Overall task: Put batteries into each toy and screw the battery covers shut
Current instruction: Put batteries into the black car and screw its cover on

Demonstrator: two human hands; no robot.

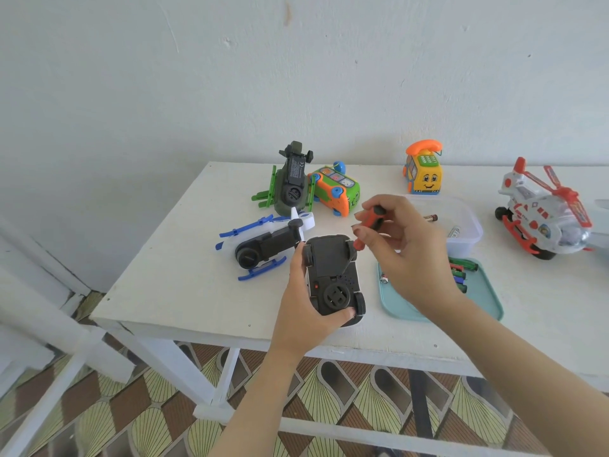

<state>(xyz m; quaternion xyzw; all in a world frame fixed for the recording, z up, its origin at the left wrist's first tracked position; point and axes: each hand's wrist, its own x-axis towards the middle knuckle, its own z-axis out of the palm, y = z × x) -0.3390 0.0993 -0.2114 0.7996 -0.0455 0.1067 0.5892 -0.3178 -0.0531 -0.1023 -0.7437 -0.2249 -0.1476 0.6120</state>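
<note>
Gripped by its flanks in the left hand (301,311): upturned black plastic toy car (331,268). Pinched in the right hand (408,249): orange-handled screwdriver (371,219). Likely light, rigid, slick; best clamped across its width.

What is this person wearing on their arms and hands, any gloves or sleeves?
Nothing that shows. The left hand and right hand are bare, with no gloves, rings or watch visible. No sleeves appear anywhere in view.
</note>
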